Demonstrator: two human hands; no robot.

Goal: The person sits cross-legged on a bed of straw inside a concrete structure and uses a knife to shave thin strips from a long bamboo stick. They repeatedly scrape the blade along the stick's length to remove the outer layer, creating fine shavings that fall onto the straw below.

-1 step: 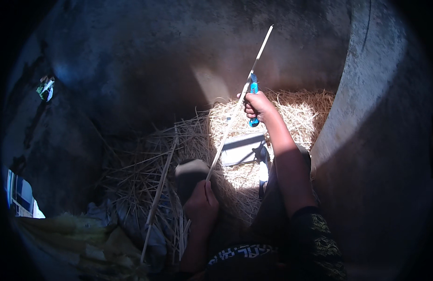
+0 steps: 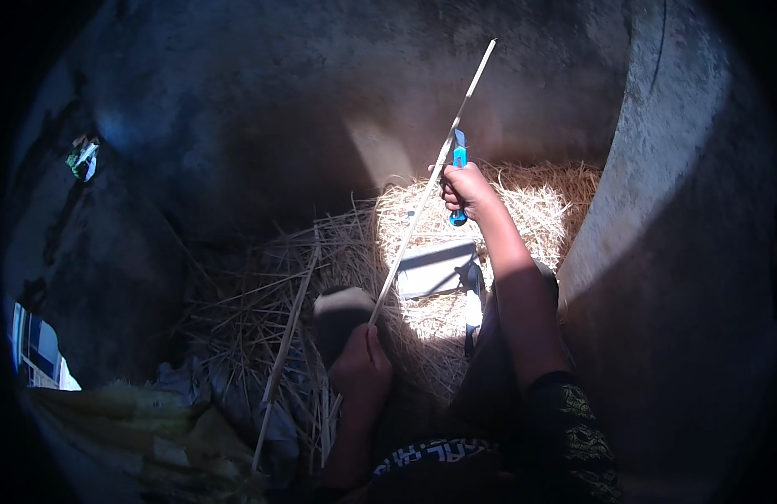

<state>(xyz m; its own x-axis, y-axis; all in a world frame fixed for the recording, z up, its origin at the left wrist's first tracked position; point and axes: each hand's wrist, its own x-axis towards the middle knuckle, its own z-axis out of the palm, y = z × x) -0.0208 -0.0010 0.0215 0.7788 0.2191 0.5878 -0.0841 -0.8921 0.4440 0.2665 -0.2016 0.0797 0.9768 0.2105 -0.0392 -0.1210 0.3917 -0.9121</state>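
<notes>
Hands well apart, both busy. Left hand [image 2: 362, 365], just below the middle toward 6 o'clock, is clamped on the near end of a pale strip [image 2: 411, 231]. Strip slants up through the middle, far tip at 1 o'clock. Right hand [image 2: 462, 189], between 1 and 2 o'clock, is wrapped around a blue knife [image 2: 460, 155], blade end up, handle end poking out below the fist. Its fingers meet the strip too. Blade lies right by the strip; from here I can't tell if they touch.

Under the right forearm, just off the middle toward 4 o'clock: a flat pale slab [image 2: 435, 281] lying on straw [image 2: 531, 202]. Straw is sunlit at 2 o'clock, shaded toward 8. Loose strips [image 2: 288, 344] lie at 8 o'clock, left of the left hand. Crumpled yellowish cloth [image 2: 136, 424] also at 8, farther out. Grey wall [image 2: 254, 126] rises at 11 o'clock, patch of light at 12.
</notes>
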